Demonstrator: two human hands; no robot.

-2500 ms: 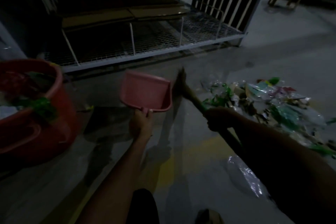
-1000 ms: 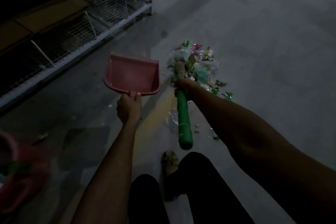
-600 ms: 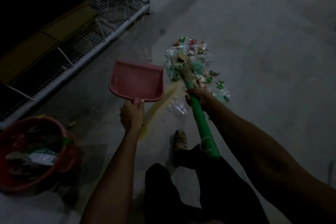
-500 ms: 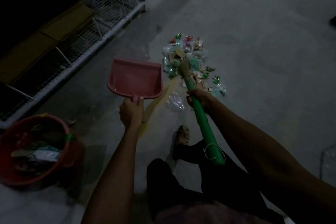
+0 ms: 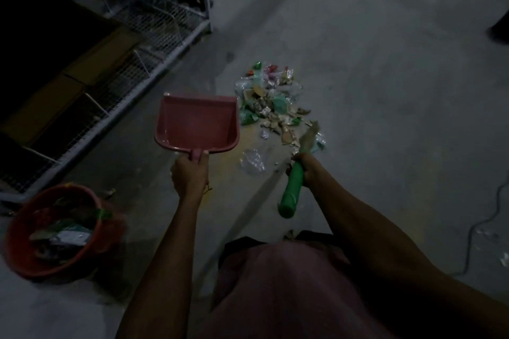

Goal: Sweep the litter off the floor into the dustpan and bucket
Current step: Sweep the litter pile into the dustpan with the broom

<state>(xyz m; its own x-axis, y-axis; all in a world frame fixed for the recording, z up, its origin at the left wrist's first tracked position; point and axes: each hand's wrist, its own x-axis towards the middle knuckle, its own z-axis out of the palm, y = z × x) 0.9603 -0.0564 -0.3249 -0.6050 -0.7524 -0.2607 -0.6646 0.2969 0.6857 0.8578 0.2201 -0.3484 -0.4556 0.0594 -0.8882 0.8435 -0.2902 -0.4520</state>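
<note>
Nearest, the left hand [image 5: 189, 173] grips the stub handle of the pink dustpan [image 5: 197, 125], and the right hand [image 5: 303, 166] is wrapped round the green handle of the hand broom [image 5: 292, 187]. Over the last half second the broom has swung from the middle of the litter pile [image 5: 271, 103] to its near right edge — the bristles now sit just beside the scraps there. The dustpan has barely moved: it looks raised off the floor, empty, its mouth pointing away and just left of the pile. To my eye that reads as a wind-up for a stroke leftward, but the pan probably has to come down first, lip to the floor, or the litter will slide under it.

A clear wrapper [image 5: 252, 161] lies loose between pan and broom, nearer than the pile. The red bucket [image 5: 22, 259], part filled, stands well to the near left — a clear swing for the pan. The wire rack [image 5: 143, 63] bounds the left; right and beyond, the floor [image 5: 385, 77] is open, with a cable [image 5: 484, 217] at the right edge.
</note>
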